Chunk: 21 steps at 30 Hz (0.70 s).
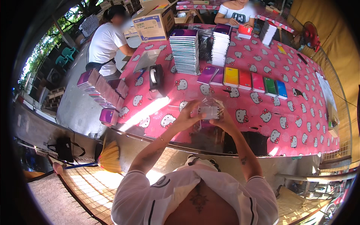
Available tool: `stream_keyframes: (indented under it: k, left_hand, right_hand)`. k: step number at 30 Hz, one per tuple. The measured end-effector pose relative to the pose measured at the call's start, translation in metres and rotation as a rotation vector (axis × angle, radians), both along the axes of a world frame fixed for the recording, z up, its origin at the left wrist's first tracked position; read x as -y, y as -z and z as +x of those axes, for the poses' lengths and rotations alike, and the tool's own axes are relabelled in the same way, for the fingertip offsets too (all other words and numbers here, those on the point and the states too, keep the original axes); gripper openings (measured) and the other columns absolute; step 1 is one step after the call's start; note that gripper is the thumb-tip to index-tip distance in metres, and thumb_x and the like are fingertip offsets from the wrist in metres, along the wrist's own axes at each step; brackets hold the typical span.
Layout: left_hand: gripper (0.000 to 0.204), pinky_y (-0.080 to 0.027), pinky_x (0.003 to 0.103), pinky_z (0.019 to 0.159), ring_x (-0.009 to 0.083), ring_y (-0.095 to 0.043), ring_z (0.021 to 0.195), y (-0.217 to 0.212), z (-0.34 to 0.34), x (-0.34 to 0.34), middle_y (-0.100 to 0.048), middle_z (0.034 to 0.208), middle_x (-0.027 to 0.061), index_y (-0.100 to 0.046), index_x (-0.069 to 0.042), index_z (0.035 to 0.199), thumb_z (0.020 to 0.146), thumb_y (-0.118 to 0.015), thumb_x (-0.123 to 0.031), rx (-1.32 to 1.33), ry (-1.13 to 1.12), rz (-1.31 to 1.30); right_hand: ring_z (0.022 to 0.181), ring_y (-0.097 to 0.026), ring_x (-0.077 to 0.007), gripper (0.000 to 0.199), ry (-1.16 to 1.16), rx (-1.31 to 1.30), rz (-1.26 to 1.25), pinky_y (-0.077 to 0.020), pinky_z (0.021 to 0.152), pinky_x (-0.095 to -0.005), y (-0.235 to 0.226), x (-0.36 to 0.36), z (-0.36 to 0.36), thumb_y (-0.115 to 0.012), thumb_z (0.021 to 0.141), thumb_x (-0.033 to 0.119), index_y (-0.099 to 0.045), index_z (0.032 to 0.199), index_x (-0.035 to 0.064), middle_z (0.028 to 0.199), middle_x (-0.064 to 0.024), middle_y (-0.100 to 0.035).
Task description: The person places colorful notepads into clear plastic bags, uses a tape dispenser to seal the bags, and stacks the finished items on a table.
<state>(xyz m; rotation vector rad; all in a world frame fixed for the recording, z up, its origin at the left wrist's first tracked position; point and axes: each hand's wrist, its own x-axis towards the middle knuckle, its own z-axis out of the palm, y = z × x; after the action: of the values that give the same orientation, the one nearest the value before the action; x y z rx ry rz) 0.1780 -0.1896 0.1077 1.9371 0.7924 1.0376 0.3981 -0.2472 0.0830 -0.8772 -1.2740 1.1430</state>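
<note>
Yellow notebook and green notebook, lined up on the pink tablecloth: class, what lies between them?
Between the yellow notebook and the green notebook, the head view shows, left to right, a red notebook, then a pink notebook.

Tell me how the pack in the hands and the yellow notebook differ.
The pack looks pale under clear plastic; the yellow notebook shows a bright cover. The pack sits between the left hand and right hand; the yellow notebook lies untouched on the patterned tablecloth. Both look roughly rectangular.
</note>
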Motion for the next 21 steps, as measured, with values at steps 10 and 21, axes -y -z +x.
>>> stream_keyframes:
  k: [10,21]
  left_hand:
    - [0.027,-0.050,0.033,0.074,0.0228,-0.065,0.080,0.036,-0.148,-0.136,-0.071,0.091,0.0115,-0.069,-0.001,0.109,0.087,-0.070,-0.015,-0.238,-0.912,-0.082]
    - [0.009,-0.056,0.033,0.067,0.0214,-0.071,0.074,0.101,-0.185,-0.142,-0.072,0.079,0.0094,-0.071,-0.005,0.089,0.085,-0.063,-0.004,0.090,-0.895,-0.213]
  right_hand:
    - [0.096,-0.064,-0.0286,0.026,0.608,1.170,0.416,-0.0425,0.090,-0.0437,-0.104,0.023,-0.039,-0.071,0.085,0.031,-0.070,0.103,0.0123,0.103,-0.0086,-0.069]
    - [0.094,-0.067,-0.0242,0.028,0.402,1.111,0.225,-0.0292,0.108,-0.0479,-0.092,0.020,-0.064,-0.078,0.078,0.032,-0.070,0.098,0.0141,0.087,-0.0046,-0.071]
